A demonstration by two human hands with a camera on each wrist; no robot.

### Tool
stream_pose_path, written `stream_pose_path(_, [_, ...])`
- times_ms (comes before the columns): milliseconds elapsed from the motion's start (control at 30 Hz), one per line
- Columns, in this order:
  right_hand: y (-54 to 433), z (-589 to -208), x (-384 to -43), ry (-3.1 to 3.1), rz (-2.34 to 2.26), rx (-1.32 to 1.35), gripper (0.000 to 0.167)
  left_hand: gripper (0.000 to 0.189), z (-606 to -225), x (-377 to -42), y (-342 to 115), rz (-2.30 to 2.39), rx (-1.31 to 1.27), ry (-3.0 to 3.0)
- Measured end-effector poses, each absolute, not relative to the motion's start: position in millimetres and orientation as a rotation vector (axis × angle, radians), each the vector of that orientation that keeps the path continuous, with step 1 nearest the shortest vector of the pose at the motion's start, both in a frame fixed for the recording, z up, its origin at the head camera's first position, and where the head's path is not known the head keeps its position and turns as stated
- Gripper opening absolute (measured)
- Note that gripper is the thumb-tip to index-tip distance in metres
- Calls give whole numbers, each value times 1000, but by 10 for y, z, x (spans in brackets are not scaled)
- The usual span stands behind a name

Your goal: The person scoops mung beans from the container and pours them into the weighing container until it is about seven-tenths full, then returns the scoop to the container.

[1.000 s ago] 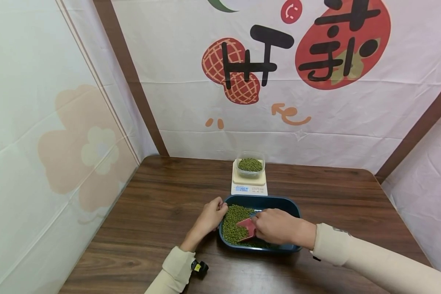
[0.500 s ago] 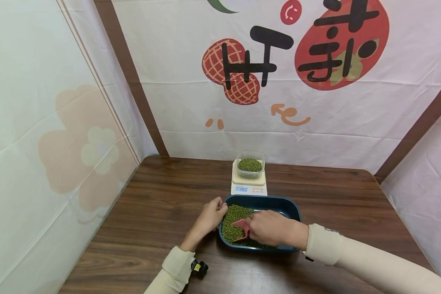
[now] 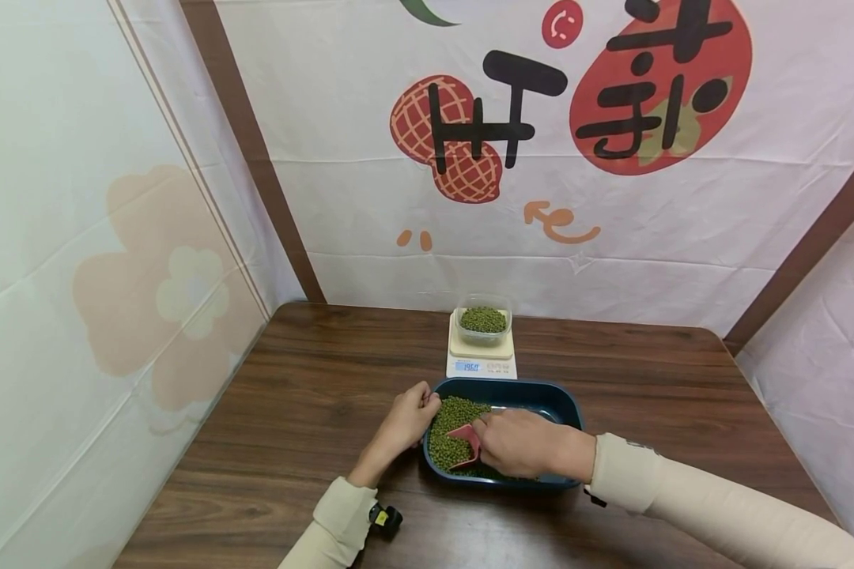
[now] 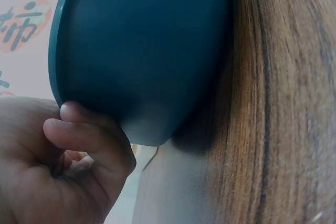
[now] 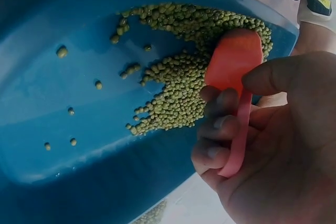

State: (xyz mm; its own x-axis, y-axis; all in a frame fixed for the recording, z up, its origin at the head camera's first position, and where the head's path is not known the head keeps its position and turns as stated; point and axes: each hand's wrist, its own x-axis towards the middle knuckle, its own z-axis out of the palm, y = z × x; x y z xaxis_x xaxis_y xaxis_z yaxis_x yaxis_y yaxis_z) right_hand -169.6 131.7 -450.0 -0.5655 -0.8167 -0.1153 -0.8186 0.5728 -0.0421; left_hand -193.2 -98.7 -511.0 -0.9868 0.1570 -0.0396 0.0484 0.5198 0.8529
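A dark blue rectangular basin [image 3: 562,395] stands on the table with green mung beans [image 3: 455,412] heaped toward its left end. My right hand [image 3: 515,441] grips the handle of a pink scoop [image 3: 467,446], whose blade sits down among the beans. In the right wrist view the fingers curl round the scoop's handle [image 5: 239,145] and the thumb lies along it. At the basin's left end my left hand [image 3: 409,415] holds the rim. The left wrist view shows its curled fingers [image 4: 84,132] at the basin's edge [image 4: 55,61].
Behind the basin a white kitchen scale [image 3: 459,352] reads about 196 on its display. On it rests a clear plastic tub [image 3: 485,336] of mung beans. A printed cloth [image 3: 370,276] hangs along the table's [image 3: 313,356] back edge.
The right hand has pushed the scoop a little left, deeper into the beans. The left hand stays on the rim, and the scale's reading looks the same.
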Motion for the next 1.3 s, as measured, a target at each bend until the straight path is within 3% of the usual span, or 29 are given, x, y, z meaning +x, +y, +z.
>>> stream_pose_path(667, [1381,-4584,-1780,2609,-198,-1387,13,31,-5106,-1916,-982,1471,160,2639])
stream_pose_path(1300, [1550,-4670,-1852,2560,-405,-1217,10,30,-5101,-1932,-981,1467,178,2638])
